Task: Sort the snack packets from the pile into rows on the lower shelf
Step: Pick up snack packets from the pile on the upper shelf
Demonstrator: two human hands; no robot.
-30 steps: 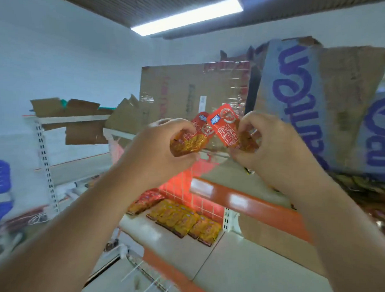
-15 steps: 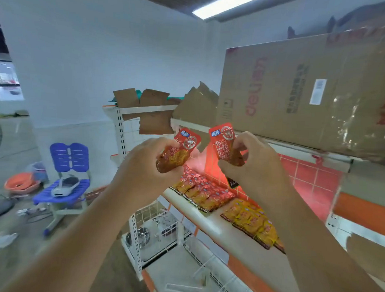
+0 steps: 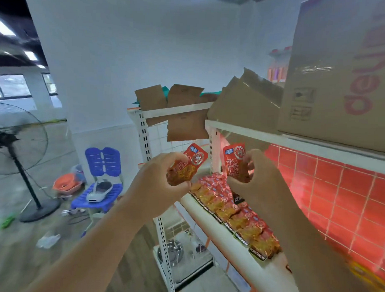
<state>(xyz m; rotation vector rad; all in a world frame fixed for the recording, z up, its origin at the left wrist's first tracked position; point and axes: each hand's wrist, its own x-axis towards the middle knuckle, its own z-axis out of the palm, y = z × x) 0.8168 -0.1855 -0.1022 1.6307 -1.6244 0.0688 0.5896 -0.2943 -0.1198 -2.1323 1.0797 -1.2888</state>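
- Above the lower shelf [image 3: 212,234]: red snack packet [image 3: 189,165] pinched in left hand [image 3: 162,177], second packet [image 3: 234,162] pinched in right hand [image 3: 258,183].
- Below: packet row [image 3: 234,219] along shelf front.
- Suggest lowering one at a time, laying flat, aligned with row.

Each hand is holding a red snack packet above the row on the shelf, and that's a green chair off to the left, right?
Not quite: the head view shows the chair is blue, not green. Otherwise yes: the left hand holds one red packet, the right hand a second packet, above the row on the shelf.
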